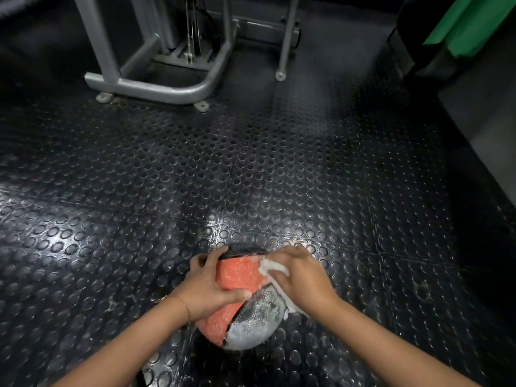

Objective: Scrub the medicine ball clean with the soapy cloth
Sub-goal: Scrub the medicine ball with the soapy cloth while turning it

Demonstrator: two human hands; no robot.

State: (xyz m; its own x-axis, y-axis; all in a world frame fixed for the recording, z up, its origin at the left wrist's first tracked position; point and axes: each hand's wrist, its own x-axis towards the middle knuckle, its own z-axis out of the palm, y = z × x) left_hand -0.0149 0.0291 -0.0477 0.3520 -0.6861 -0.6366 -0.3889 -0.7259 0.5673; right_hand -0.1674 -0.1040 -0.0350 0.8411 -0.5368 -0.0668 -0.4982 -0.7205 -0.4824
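A red and grey medicine ball (237, 277) with a rough surface lies on the studded black floor, low in the middle of the view. Its near grey panel is coated in white suds. My left hand (208, 286) grips the ball's left side, fingers over the top and thumb across the red panel. My right hand (300, 277) presses a white soapy cloth (272, 267) against the ball's right side, fingers curled over it. Most of the cloth is hidden under that hand.
The floor is black rubber with round studs (251, 163), wet and shiny near the ball. A grey metal gym machine base (156, 88) stands at the back left. A dark bin with a green item (458, 32) stands at the back right.
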